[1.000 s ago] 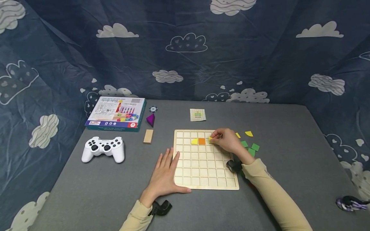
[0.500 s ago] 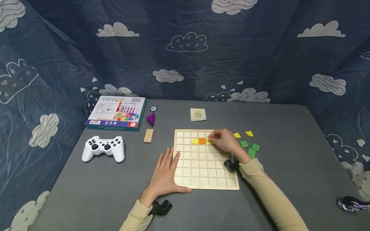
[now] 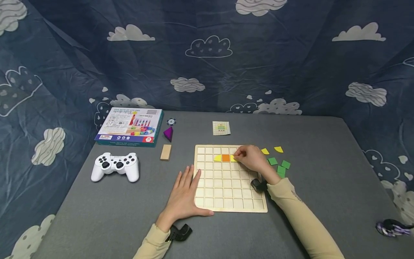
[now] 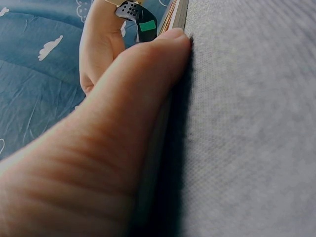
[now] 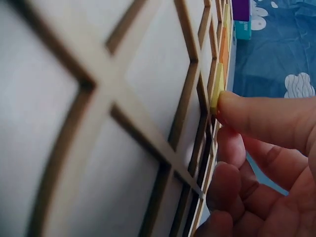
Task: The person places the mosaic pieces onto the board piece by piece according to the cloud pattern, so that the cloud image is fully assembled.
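A wooden grid board (image 3: 227, 193) lies flat, with a yellow tile (image 3: 218, 158) and an orange tile (image 3: 225, 158) side by side in its upper row. My right hand (image 3: 253, 158) pinches another yellow tile (image 5: 217, 89) just right of the orange one. In the right wrist view the thumb lies on that tile's end, tilted a little at its cell; the fingertips' far side is hidden. My left hand (image 3: 183, 196) rests with spread, straight fingers at the board's lower left corner, thumb along the front edge.
Right of the board lie two yellow quarter-round tiles (image 3: 278, 149) and several green tiles (image 3: 281, 171). A pattern card (image 3: 221, 128) is behind it. To the left are a game controller (image 3: 115, 167), boxed set (image 3: 129, 126), wooden block (image 3: 166, 152), purple pyramid (image 3: 168, 133) and round chip (image 3: 171, 122).
My right hand has shifted slightly left, bringing the yellow tile against the cell beside the orange tile. My left hand stays where it was.
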### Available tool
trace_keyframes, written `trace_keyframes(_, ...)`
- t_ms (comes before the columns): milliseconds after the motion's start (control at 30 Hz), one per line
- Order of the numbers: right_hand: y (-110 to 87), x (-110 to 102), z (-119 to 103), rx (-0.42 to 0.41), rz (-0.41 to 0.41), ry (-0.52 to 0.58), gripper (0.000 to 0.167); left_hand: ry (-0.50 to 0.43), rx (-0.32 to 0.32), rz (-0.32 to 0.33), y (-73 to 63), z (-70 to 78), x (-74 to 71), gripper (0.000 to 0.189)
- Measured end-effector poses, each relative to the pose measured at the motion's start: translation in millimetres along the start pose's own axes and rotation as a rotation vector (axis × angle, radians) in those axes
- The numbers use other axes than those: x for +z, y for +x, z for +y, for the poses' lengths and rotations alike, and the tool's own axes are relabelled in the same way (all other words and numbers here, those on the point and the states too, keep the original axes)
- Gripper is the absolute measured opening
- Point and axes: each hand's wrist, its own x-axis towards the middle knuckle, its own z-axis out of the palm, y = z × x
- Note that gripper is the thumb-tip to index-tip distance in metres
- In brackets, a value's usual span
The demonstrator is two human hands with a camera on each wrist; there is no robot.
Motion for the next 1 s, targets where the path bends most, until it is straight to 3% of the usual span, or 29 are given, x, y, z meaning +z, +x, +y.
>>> trace_keyframes(167,-5.2,-5.7,8.9,-0.054,-0.023,0.011,0.01,0.0,0.002,-0.006,0.3,0.2,0.5,0.133)
trace_keyframes(267,-9.2,-11.1,17.5,-0.061,0.005,0.025,0.011,-0.003,0.007,0.004,0.6,0.2,0.7,0.133)
trace_keyframes(467,-17.0,-29.9,39.9,0.014,0.121,0.05,0.015,-0.002,0.033,0.047,0.7,0.1,1.1,0.133)
trace_keyframes(733,-26.8,-57.0,75.5,0.114,0.277,-0.036,0.02,0.0,0.039,0.052,0.4,0.1,0.6,0.133)
trace_keyframes(1000,-30.6,-65.6,99.1,0.15,0.258,-0.1,0.033,0.006,0.029,0.041,-0.3,-0.5,1.3,0.133)
